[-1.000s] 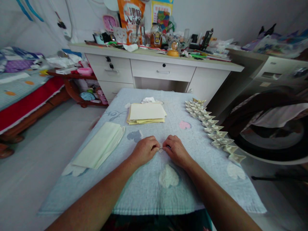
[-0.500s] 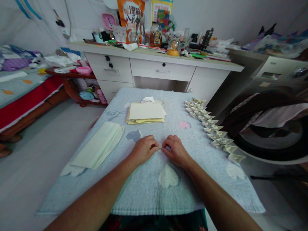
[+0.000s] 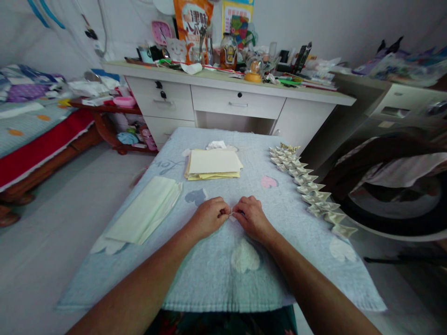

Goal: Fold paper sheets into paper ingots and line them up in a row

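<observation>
Both my hands meet over the middle of a cloth-covered table (image 3: pixel 209 288). Between them is a small piece of folded paper (image 3: pixel 231 214), mostly hidden by the fingers. My left hand (image 3: pixel 211 216) pinches its left side, and my right hand (image 3: pixel 252 216) pinches the right side with curled fingers. Beyond the hands lies a stack of cream and yellow paper sheets (image 3: pixel 214 162). Left of my left hand rests a pale green folded sheet pile (image 3: pixel 145 211). A slanting row of folded paper boats (image 3: pixel 309 187) stands along the table's right side.
A crumpled white tissue (image 3: pixel 216 144) sits behind the paper stack. Past the table is a white desk (image 3: pixel 237 100) crowded with a jar (image 3: pixel 228 52), bags and small items. To the right stands a washing machine (image 3: pixel 394 121), to the left a bed (image 3: pixel 38 132).
My right hand has drawn slightly closer to my left, and the paper between them shows less. The whole view has shifted a little; the other things lie as before.
</observation>
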A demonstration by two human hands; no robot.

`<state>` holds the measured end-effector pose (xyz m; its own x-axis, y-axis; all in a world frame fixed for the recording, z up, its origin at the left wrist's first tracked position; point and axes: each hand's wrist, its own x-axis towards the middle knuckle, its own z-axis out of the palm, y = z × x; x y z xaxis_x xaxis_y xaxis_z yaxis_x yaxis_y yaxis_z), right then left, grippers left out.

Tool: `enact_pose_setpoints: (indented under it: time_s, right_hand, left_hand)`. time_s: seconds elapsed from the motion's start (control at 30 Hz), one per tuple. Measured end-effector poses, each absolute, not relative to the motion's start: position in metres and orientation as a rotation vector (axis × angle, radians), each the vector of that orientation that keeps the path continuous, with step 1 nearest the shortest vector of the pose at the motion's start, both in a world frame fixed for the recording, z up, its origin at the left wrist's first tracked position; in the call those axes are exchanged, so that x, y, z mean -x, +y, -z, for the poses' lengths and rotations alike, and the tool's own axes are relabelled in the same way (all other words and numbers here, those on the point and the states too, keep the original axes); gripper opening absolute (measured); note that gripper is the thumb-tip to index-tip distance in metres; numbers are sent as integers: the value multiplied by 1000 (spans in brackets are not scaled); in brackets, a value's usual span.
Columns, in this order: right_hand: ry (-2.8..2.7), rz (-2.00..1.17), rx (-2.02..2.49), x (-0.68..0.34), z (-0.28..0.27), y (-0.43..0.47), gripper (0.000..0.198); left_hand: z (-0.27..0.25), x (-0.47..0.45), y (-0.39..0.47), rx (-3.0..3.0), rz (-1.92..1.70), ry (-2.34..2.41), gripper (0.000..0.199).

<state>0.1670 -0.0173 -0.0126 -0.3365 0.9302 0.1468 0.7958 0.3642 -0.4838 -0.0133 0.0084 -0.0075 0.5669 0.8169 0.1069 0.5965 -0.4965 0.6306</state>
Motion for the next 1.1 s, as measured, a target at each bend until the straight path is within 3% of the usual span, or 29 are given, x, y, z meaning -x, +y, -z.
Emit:
enact_pose_setpoints:
  time_s: [0.17,0.37,1.1]
  right_hand:
    - [-2224,-476,1514,-166,9,-18,9]
    - [-2216,-482,1512,-166,11,-17,8]
    - [-2163,-434,1592,-166,14,-19,11]
  left_hand:
    - [8,17,8,-2219,-584,1159,23]
    - [9,15,8,-2222,-588,1152,10]
    - [8,9,16,-2321,-490,1229,10]
